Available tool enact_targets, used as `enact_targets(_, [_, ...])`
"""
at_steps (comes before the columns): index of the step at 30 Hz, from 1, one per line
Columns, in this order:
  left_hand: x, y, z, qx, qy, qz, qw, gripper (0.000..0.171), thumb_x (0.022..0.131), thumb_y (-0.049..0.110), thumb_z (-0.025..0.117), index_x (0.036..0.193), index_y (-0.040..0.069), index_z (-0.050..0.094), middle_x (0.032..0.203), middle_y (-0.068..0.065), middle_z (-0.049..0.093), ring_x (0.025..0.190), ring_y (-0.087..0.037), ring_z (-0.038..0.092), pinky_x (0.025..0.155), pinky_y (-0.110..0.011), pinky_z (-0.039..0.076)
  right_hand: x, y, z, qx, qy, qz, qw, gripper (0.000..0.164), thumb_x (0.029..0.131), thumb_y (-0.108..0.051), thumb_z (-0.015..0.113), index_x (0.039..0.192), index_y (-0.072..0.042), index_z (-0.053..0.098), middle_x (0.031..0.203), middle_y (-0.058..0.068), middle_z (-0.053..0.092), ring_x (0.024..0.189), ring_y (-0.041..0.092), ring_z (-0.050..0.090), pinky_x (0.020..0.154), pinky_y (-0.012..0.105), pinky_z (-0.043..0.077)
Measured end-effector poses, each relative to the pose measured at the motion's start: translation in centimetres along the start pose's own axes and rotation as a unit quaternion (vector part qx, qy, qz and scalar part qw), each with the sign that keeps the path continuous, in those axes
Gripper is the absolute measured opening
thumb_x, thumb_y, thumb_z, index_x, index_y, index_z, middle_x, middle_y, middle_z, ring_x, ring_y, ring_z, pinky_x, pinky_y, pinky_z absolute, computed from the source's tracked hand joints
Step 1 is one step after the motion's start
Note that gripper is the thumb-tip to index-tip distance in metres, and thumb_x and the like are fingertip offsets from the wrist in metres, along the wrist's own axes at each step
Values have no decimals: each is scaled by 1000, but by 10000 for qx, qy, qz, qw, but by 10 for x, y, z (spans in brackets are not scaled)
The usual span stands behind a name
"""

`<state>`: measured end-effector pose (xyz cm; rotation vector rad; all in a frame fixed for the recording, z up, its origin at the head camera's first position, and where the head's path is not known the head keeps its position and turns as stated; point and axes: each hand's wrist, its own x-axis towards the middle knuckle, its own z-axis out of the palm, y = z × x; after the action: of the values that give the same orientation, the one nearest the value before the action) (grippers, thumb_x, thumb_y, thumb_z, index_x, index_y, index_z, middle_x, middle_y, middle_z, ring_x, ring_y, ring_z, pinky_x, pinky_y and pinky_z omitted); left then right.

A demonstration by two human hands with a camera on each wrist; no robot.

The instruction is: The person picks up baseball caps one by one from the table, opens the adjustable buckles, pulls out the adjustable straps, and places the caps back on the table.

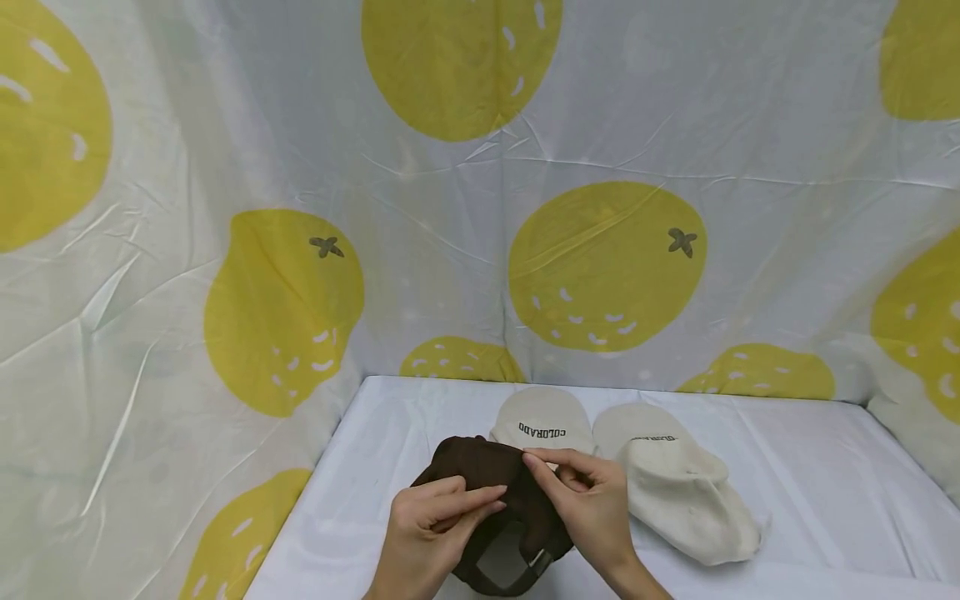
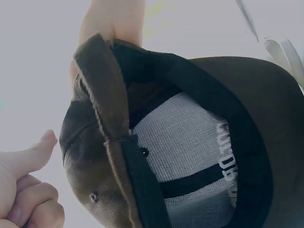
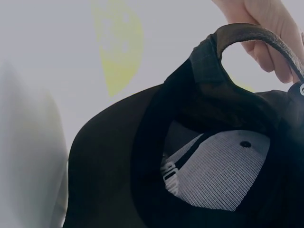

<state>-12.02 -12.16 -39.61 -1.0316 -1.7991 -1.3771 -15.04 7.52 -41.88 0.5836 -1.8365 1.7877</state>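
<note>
A dark brown baseball cap [image 1: 480,467] is held up in front of the body by both hands. The left hand [image 1: 431,529] pinches its crown between thumb and index finger. Higher on the crown, the right hand [image 1: 588,496] pinches the fabric with thumb and index fingertips, its other fingers curled. The back strap [image 1: 506,587] forms a loop at the bottom, with a small metal buckle [image 1: 538,562]. White mesh lining [image 2: 183,137] and light raised lettering show inside the cap in the left wrist view. The brim [image 3: 107,156] points left in the right wrist view.
Two beige caps lie on the white-covered table [image 1: 817,467] beyond the hands. One beige cap [image 1: 542,408], lettered COLORADO, is partly hidden by the brown cap; the other beige cap [image 1: 690,500] lies to its right. A white cloth with yellow lemons [image 1: 607,267] hangs behind and at the sides.
</note>
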Motion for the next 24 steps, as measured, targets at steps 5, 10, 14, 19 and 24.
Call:
enact_targets(5, [-3,-6,1,267,-146,203,9993,30,71,-11,86,99,-1,82,59,6,42,49,0,33,46,-5,31,3,-4,1,60,15,313,9995,12,88,1,80,97,-5,82,47,4,26,44,13,17,39,14,20])
enact_targets(10, [-3,-10,1,546,-239,218,9980,29,70,-8,88,97,0,83,59,6,42,49,0,32,47,-5,29,3,-4,3,142,62,347,9993,12,87,2,80,97,-5,82,46,4,30,43,12,18,38,16,20])
enact_targets(14, [-1,-12,1,665,-278,232,9971,27,70,-7,88,94,2,83,59,6,43,49,-1,30,47,-5,27,3,-2,4,152,115,365,9992,13,87,1,81,98,-5,82,46,3,29,44,10,19,38,16,19])
enact_targets(19, [1,-14,1,503,-278,211,9981,23,72,-7,86,92,5,83,59,6,41,51,-2,27,48,-7,26,3,0,4,103,142,340,9993,13,87,1,81,98,-5,82,47,4,28,44,10,18,38,16,19])
enact_targets(24, [4,-18,-1,-128,-302,93,9994,22,74,-10,83,92,3,83,58,5,39,52,-2,27,48,-9,28,4,0,2,112,65,354,9993,13,87,0,81,99,-6,83,46,4,27,44,11,18,38,14,19])
